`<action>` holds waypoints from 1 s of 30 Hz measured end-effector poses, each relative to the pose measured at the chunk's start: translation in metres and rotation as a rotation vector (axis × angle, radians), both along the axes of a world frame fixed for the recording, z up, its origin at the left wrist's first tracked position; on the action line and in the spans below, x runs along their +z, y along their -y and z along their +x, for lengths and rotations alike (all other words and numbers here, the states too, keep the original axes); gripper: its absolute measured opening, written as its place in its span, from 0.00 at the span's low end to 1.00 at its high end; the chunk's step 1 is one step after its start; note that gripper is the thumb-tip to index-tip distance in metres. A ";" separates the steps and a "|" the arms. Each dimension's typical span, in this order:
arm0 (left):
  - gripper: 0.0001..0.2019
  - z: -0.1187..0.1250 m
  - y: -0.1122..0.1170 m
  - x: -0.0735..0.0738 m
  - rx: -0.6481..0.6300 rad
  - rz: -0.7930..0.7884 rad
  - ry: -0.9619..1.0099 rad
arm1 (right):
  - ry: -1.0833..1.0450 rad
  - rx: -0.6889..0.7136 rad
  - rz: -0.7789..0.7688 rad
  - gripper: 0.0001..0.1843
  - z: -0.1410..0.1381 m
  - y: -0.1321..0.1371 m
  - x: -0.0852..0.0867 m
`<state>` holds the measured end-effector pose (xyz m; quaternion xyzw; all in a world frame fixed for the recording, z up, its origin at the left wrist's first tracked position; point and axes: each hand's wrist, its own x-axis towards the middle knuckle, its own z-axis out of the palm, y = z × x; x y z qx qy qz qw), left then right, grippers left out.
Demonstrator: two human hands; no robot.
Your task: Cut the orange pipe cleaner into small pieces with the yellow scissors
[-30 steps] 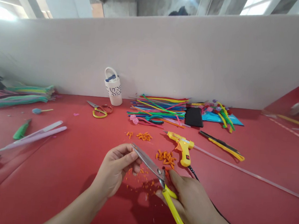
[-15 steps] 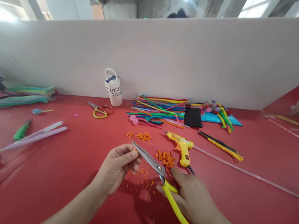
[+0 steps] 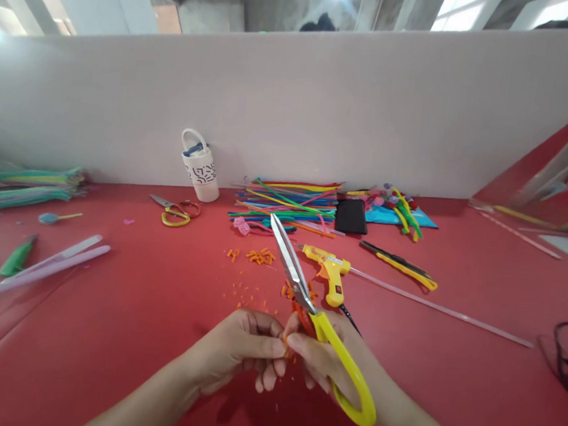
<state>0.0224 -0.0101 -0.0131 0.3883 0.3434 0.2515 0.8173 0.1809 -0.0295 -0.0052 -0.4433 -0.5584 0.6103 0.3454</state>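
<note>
My right hand (image 3: 322,364) grips yellow-handled scissors (image 3: 319,317), whose closed blades point up and away toward the back of the table. My left hand (image 3: 238,352) is pinched, its thumb and fingertips meeting my right fingertips around a tiny orange piece (image 3: 285,346). Small orange cut bits (image 3: 260,256) lie scattered on the red table (image 3: 154,308) just beyond my hands. A yellow glue gun (image 3: 328,274) lies right behind the scissor blades.
A pile of coloured pipe cleaners (image 3: 290,200), a black phone (image 3: 350,215), a white cup (image 3: 199,166) and small scissors (image 3: 171,210) sit along the white partition. A yellow-black knife (image 3: 399,264), a clear glue stick (image 3: 445,310), green tool (image 3: 17,257) and more pipe cleaners (image 3: 20,187) lie about.
The scissors swung from pointing left at my left hand to pointing up and away. Both hands drew nearer to me and their fingertips came together. The view shifted right.
</note>
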 end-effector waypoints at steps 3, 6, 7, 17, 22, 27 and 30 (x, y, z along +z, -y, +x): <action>0.04 0.001 0.001 0.000 0.026 0.053 -0.021 | 0.030 -0.010 0.011 0.10 0.001 -0.001 0.002; 0.03 0.003 0.000 0.001 0.095 0.175 -0.097 | 0.115 -0.068 0.025 0.08 0.000 0.000 0.006; 0.02 0.004 0.000 0.001 0.109 0.202 -0.130 | 0.147 -0.082 0.036 0.08 -0.001 0.000 0.007; 0.03 0.001 -0.002 0.007 0.295 0.281 -0.184 | 0.424 -0.096 0.287 0.14 0.005 -0.003 0.003; 0.03 -0.010 -0.009 0.010 0.552 0.249 -0.050 | 0.769 -0.048 0.428 0.15 0.011 -0.005 -0.003; 0.03 -0.017 -0.013 0.010 0.643 0.268 0.029 | 0.963 0.004 0.524 0.15 0.008 -0.003 -0.009; 0.02 -0.018 -0.014 0.010 0.656 0.291 0.053 | 0.984 0.043 0.527 0.15 0.007 -0.002 -0.012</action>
